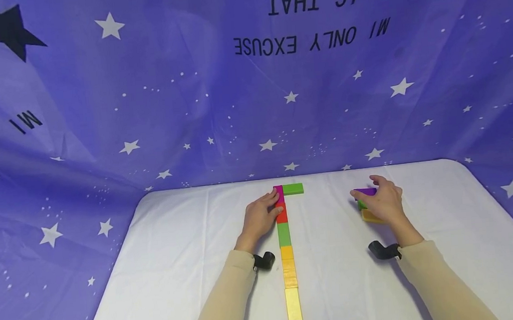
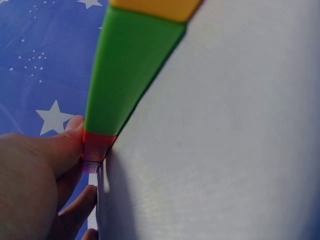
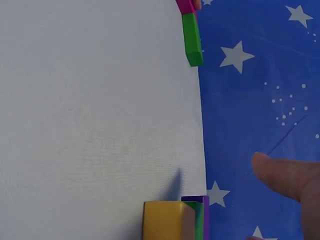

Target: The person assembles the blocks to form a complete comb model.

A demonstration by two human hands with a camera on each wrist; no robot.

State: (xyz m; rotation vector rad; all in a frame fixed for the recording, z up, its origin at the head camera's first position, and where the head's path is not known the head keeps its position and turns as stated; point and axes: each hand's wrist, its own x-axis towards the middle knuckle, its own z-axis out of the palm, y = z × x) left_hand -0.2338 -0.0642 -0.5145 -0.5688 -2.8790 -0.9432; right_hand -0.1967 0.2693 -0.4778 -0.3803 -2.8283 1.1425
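A straight row of blocks runs up the table: yellow (image 1: 293, 305), orange (image 1: 289, 268), green (image 1: 284, 234), red (image 1: 281, 216) and magenta (image 1: 279, 189). Another green block (image 1: 293, 189) extends rightward from the magenta end. My left hand (image 1: 260, 216) touches the far end of the row, fingertips on the magenta block and thumb at the red one. To the right, my right hand (image 1: 384, 201) hovers around a purple block (image 1: 365, 191), fingers spread. Beside that block are a green block (image 1: 362, 205) and an orange block (image 3: 162, 220). One right finger (image 3: 280, 175) stands apart from them.
A white cloth (image 1: 333, 274) covers the table. Behind it and at both sides hangs a blue-purple curtain (image 1: 217, 123) with stars and lettering. Black wrist cameras sit on both wrists, below beige sleeves (image 1: 226, 298).
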